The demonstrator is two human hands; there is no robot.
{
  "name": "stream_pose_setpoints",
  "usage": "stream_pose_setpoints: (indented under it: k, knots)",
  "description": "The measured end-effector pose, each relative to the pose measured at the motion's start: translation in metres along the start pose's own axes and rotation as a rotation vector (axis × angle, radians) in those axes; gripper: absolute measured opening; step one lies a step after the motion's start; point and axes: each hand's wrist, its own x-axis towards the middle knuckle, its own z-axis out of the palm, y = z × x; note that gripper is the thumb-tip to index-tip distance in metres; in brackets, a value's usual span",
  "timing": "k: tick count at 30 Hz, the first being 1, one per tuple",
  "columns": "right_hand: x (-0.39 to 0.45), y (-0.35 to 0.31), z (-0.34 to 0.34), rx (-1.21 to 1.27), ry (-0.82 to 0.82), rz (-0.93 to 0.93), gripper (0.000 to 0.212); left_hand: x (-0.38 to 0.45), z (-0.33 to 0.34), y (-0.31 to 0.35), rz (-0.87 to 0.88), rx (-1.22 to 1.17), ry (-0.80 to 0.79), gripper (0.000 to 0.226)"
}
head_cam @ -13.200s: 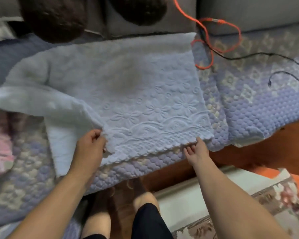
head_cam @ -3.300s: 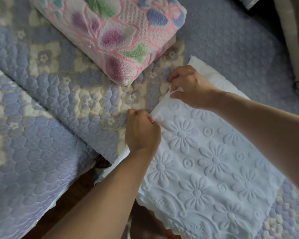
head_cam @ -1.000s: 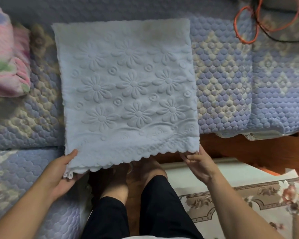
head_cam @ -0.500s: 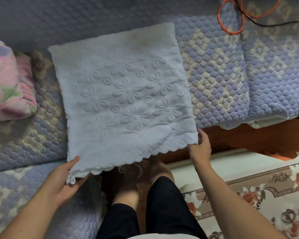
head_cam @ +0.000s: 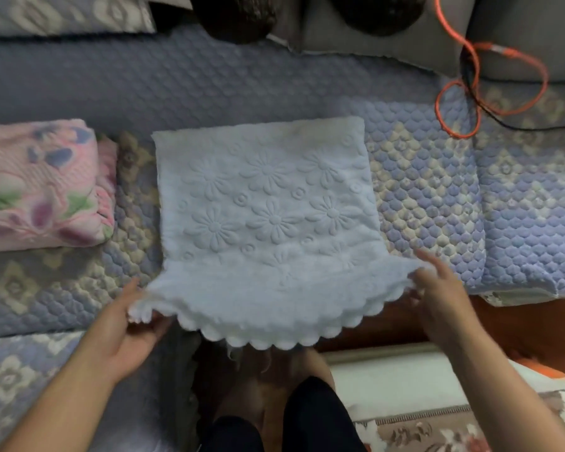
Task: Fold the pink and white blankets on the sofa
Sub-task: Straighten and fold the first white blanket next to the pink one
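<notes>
Head view showed the pink blanket (head_cam: 43, 184) already folded on the sofa (head_cam: 437, 197). Beside it lay the white blanket (head_cam: 268, 223), partly folded; left hand (head_cam: 128, 331) and right hand (head_cam: 437, 305) gripped its near corners. One more fold seemingly remained.

Pink blanket (head_cam: 40, 184) cut off left; right hand (head_cam: 444, 301) motion-blurred.

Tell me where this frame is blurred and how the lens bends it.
Head view: motion blur smears the right hand and the near scalloped hem of the white blanket; the left hand is somewhat sharper, the pink blanket soft; wide-angle distortion bows the sofa seams; light is dim and even, no glare.
</notes>
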Motion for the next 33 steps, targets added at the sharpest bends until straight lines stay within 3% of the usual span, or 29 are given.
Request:
stream_pose_setpoints:
  k: [2, 4, 5, 7, 9, 12, 13, 16, 18, 22, 27, 30, 33]
  knots:
    - [0.024, -0.054, 0.022, 0.064, -0.050, 0.017, 0.009, 0.007, 0.033, 0.044, 0.091, -0.122, -0.059, 0.086]
    - [0.062, -0.102, 0.051, 0.163, -0.075, 0.027, 0.010, 0.024, 0.065, 0.086, 0.161, -0.209, -0.063, 0.076]
    - [0.082, -0.121, 0.068, 0.195, -0.077, 0.013, 0.013, 0.035, 0.078, 0.102, 0.177, -0.221, -0.079, 0.058]
    - [0.123, -0.145, 0.098, 0.134, -0.037, -0.040, 0.011, 0.062, 0.099, 0.122, 0.206, -0.157, 0.043, 0.010]
    - [0.163, -0.139, 0.116, -0.096, 0.029, -0.150, 0.027, 0.102, 0.104, 0.121, 0.339, 0.140, 0.221, 0.029]
    - [0.202, -0.105, 0.126, -0.526, -0.001, -0.331, 0.048, 0.144, 0.103, 0.095, 0.630, 1.050, 0.550, 0.056]
    - [0.215, -0.091, 0.127, -0.595, -0.042, -0.336, 0.050, 0.153, 0.104, 0.086, 0.675, 1.181, 0.593, 0.064]
    - [0.230, -0.080, 0.135, -0.608, 0.073, -0.366, 0.059, 0.175, 0.113, 0.077, 0.705, 1.128, 0.573, 0.075]
    - [0.227, -0.083, 0.144, -0.666, 0.169, -0.411, 0.045, 0.187, 0.112, 0.077, 0.711, 1.137, 0.606, 0.072]
    - [0.215, -0.080, 0.144, -0.730, 0.194, -0.473, 0.032, 0.189, 0.111, 0.074, 0.686, 1.055, 0.684, 0.056]
    - [0.200, -0.087, 0.138, -0.615, 0.203, -0.559, 0.020, 0.175, 0.112, 0.075, 0.788, 1.170, 0.701, 0.041]
    - [0.202, -0.088, 0.141, -0.599, 0.223, -0.594, 0.018, 0.174, 0.118, 0.073, 0.675, 1.129, 0.620, 0.047]
    - [0.211, -0.085, 0.145, -0.671, 0.122, -0.509, 0.020, 0.177, 0.119, 0.067, 0.490, 1.084, 0.520, 0.055]
